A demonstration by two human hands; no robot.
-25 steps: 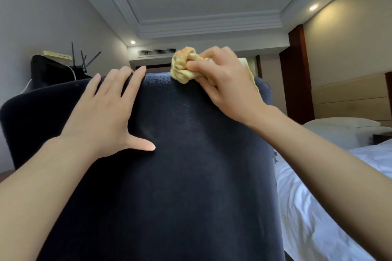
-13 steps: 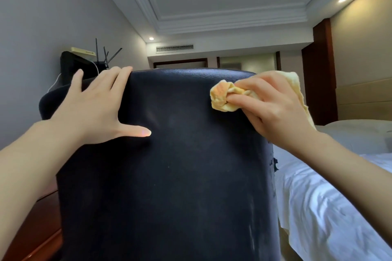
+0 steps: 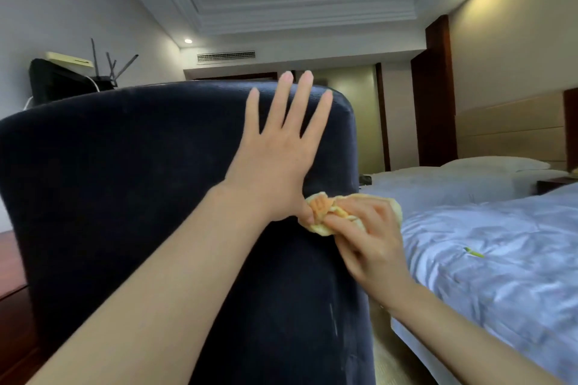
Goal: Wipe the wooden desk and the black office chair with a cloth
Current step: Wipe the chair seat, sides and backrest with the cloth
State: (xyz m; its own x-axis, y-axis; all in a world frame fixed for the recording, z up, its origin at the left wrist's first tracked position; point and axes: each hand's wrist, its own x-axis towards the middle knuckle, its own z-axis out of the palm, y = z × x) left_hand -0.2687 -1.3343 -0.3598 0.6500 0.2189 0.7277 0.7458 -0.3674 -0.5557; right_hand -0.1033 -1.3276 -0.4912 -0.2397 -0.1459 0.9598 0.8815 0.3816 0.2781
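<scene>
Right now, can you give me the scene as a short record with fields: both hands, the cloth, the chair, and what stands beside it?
left hand: open, fingers spread, flat on the chair back
right hand: grips the bunched cloth
cloth: yellow-orange, pressed on the chair back near its right edge, just below the left hand
chair back: dark upholstery, upright
beside: bed with white sheets, on the right
</scene>
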